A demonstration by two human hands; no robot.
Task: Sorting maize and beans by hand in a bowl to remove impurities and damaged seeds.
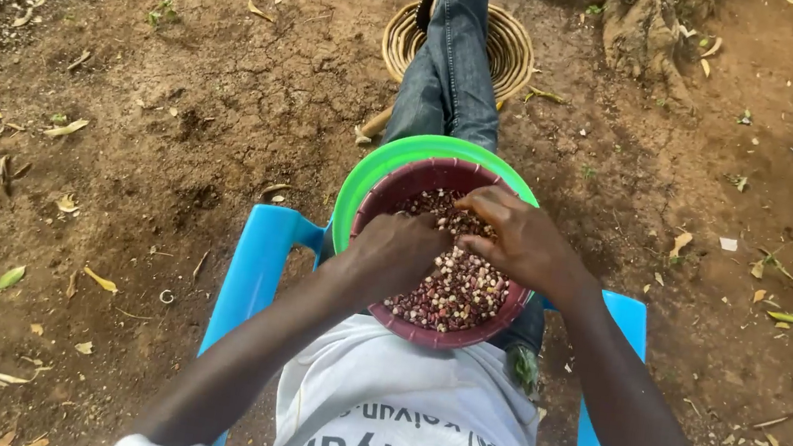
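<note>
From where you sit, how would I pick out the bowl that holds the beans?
Find the blue plastic chair on the bare dirt; a person sits in it with two nested bowls on the lap. The bean bowl is the inner, dark red one, where the left hand and right hand rest. The outer bowl is bright green and shows only as a rim.

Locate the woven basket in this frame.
In the head view, the woven basket lies on the dirt ground at top centre, under the person's outstretched leg, beyond the green bowl on their lap.
</note>
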